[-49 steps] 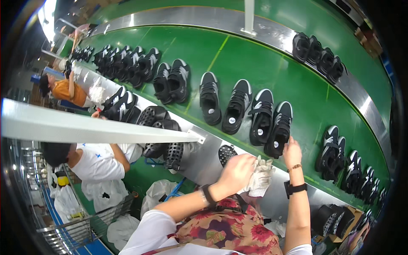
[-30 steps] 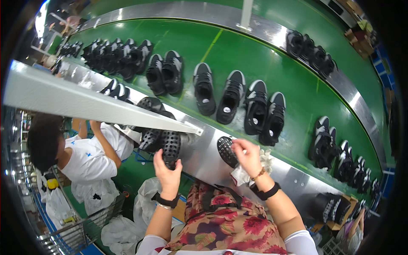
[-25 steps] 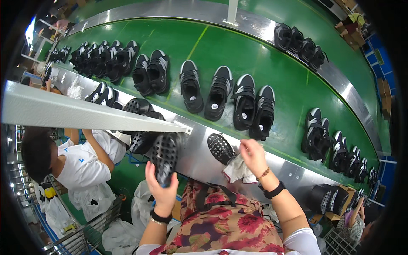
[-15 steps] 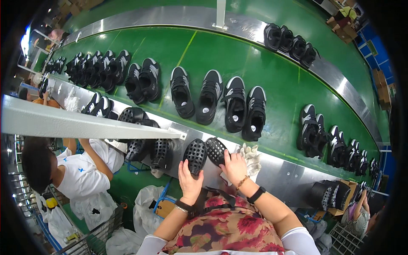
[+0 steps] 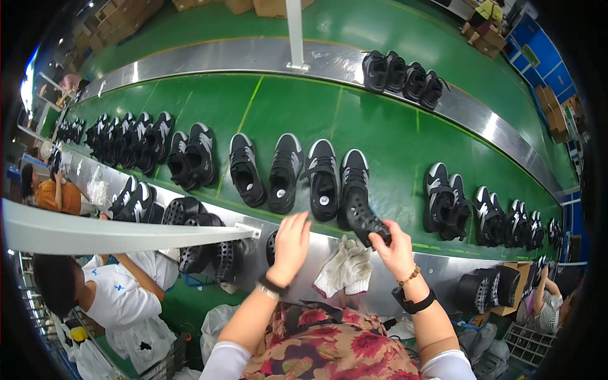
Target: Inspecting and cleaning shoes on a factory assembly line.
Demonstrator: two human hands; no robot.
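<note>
My right hand (image 5: 394, 248) grips one end of a black foot-shaped shoe form (image 5: 362, 215) dotted with round holes. Its other end lies over the opening of a black-and-grey sneaker (image 5: 354, 170), the rightmost in a row of several on the green belt. My left hand (image 5: 292, 248) is raised over the metal ledge, fingers stretched out and holding nothing. Just left of it a second black shoe form (image 5: 271, 248) shows in part, mostly hidden by the hand. Between my hands, off-white knit gloves (image 5: 345, 269) lie on the ledge.
More perforated black forms (image 5: 196, 253) stand on the ledge at left, behind a white metal bar (image 5: 126, 230). Others (image 5: 475, 291) sit at right beside a cardboard box (image 5: 519, 278). A person in a white shirt (image 5: 123, 285) works close on my left. Sneakers line the belt both ways.
My right hand has lifted a shoe form from the ledge and carried it right, onto the rightmost sneaker of the row. My left hand has let go of the other form. The view has shifted.
</note>
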